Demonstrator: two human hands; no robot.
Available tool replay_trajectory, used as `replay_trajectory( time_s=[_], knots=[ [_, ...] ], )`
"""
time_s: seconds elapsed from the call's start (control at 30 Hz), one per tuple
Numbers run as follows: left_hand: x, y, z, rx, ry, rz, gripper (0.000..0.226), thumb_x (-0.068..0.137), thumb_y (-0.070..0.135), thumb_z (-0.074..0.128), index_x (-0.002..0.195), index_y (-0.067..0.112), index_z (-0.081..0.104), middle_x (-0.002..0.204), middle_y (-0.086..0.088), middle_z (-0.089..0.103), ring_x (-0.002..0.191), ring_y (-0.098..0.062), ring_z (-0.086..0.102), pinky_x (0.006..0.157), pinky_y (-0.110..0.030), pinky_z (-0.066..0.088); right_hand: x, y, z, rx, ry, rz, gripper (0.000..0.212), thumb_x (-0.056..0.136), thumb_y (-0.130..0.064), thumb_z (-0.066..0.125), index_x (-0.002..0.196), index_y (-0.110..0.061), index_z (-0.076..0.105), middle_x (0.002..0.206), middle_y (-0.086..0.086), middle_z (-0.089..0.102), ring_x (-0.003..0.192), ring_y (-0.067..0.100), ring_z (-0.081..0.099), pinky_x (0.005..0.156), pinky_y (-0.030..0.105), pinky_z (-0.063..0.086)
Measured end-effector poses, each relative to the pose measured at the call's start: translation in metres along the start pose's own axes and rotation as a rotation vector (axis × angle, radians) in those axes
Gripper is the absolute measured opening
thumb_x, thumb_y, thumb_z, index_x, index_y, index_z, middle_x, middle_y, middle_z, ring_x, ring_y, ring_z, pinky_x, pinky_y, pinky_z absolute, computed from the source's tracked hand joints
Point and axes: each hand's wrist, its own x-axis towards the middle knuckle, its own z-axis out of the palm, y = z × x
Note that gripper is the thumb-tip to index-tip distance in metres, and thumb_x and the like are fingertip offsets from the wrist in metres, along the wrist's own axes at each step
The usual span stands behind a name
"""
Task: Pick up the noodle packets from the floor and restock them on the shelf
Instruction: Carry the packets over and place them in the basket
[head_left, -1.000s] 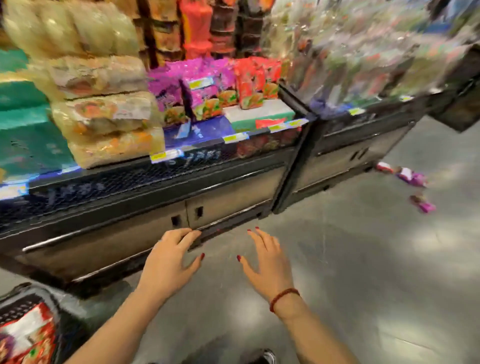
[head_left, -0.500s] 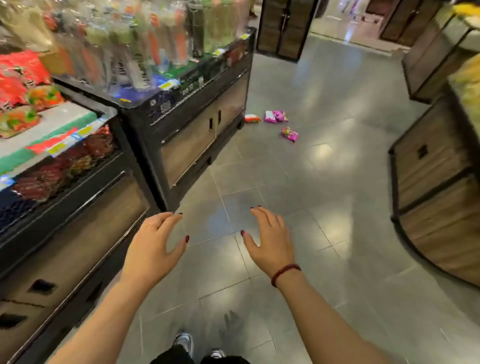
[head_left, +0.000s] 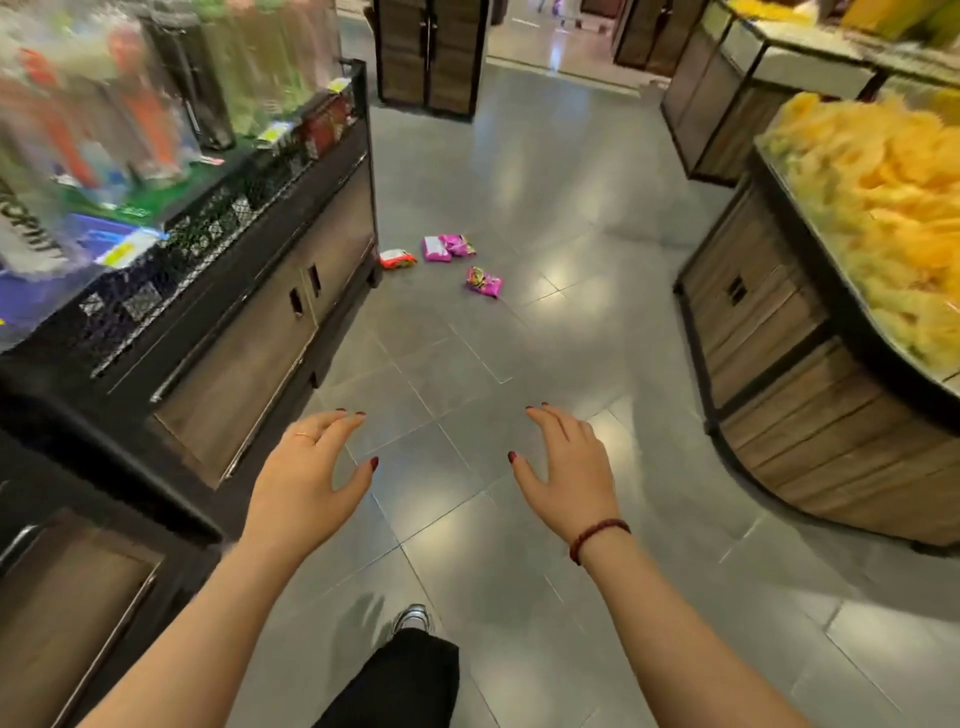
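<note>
Ahead, the grey tiled floor (head_left: 545, 156) runs toward twelve o'clock, flanked at nine o'clock by a black metal shelf with wooden doors (head_left: 291, 291). The left hand (head_left: 306, 478) and right hand (head_left: 566, 473) hover spread and empty, probably readied for grabbing. Four small plastic noodle packets (head_left: 436, 248), three pink and one orange-red, lie scattered at twelve o'clock, well apart from both hands.

Noodle packets (head_left: 441, 260) on floor (head_left: 519, 182) ahead, shelf (head_left: 234, 291) left, bin (head_left: 810, 364) right
</note>
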Motion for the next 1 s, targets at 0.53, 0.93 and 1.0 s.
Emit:
replay_trajectory(
  time_s=[0.53, 0.93, 1.0],
  knots=[
    [0.277, -0.034, 0.061, -0.028, -0.066, 0.056, 0.051, 0.080, 0.026, 0.077, 0.126, 0.012, 0.062, 0.121, -0.006, 0.063, 0.113, -0.026, 0.058, 0.093, -0.035, 0.048, 0.275, 0.034, 0.020, 0.010, -0.017, 0.043, 0.053, 0.093, -0.038, 0.058, 0.140, -0.021, 0.044, 0.146, -0.003, 0.042, 0.133, 0.018, 0.038, 0.108, 0.034, 0.034],
    [0.572, -0.027, 0.113, 0.022, -0.049, 0.019, 0.049, 0.084, 0.032, 0.072, 0.128, 0.015, 0.060, 0.125, -0.005, 0.061, 0.117, -0.026, 0.054, 0.098, -0.036, 0.044, 0.560, 0.102, 0.026, 0.072, -0.034, 0.011, 0.053, 0.090, -0.036, 0.062, 0.138, -0.018, 0.048, 0.141, 0.001, 0.048, 0.128, 0.022, 0.042, 0.105, 0.033, 0.035],
    [0.604, -0.032, 0.119, 0.010, -0.050, -0.004, 0.048, 0.085, 0.034, 0.070, 0.128, 0.013, 0.060, 0.125, -0.007, 0.061, 0.117, -0.027, 0.054, 0.098, -0.038, 0.044, 0.596, 0.104, 0.027, 0.080, -0.051, -0.003, 0.053, 0.090, -0.035, 0.061, 0.138, -0.018, 0.047, 0.141, 0.001, 0.047, 0.128, 0.021, 0.041, 0.106, 0.032, 0.033]
  ],
)
